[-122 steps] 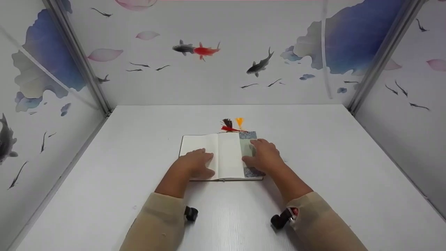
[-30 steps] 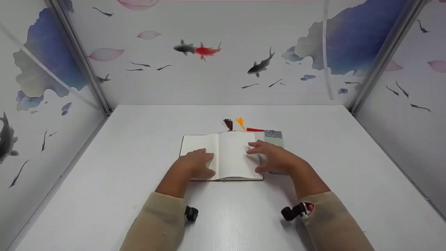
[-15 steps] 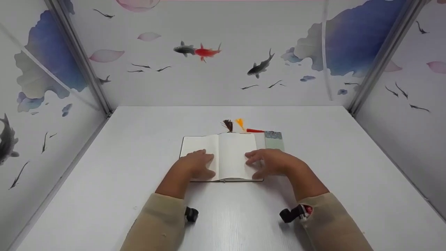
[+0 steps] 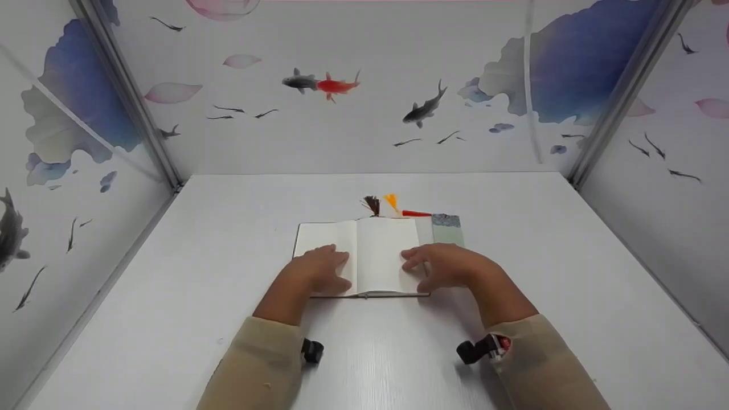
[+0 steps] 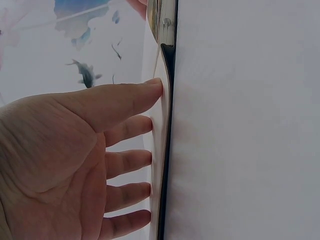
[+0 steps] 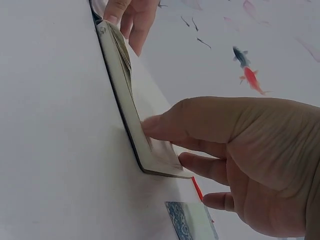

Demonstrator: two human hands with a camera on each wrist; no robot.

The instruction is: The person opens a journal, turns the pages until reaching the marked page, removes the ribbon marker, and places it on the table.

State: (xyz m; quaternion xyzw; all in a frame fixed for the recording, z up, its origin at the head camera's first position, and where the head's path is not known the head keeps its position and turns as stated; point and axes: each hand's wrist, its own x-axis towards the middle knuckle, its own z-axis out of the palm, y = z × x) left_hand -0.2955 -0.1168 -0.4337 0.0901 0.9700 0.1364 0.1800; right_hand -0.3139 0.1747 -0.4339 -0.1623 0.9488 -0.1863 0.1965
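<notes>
An open notebook (image 4: 378,256) with blank cream pages lies in the middle of the head view. On its left page my left hand (image 4: 320,269) rests, its fingers and thumb fairly straight and their tips pressing the paper. My right hand (image 4: 450,265) touches the outer part of the right page with thumb and fingertips, gripping nothing. Partly under that hand, just right of the notebook, a pale green bookmark (image 4: 448,232) with blue patterned ends lies on the table. In the right wrist view, the thumb (image 6: 155,127) touches the page near its edge.
A red tassel (image 4: 417,213) runs left from the bookmark's top. Beyond the notebook's far edge a dark brown tassel (image 4: 372,205) and a yellow tassel (image 4: 391,201) stick out. The white table (image 4: 228,228) meets printed panels (image 4: 353,136) at its back and sides.
The bookmark, on the right page in the oldest frame, now lies on the table to the right. My right hand moved right, then slightly nearer along the page. My left hand stayed still.
</notes>
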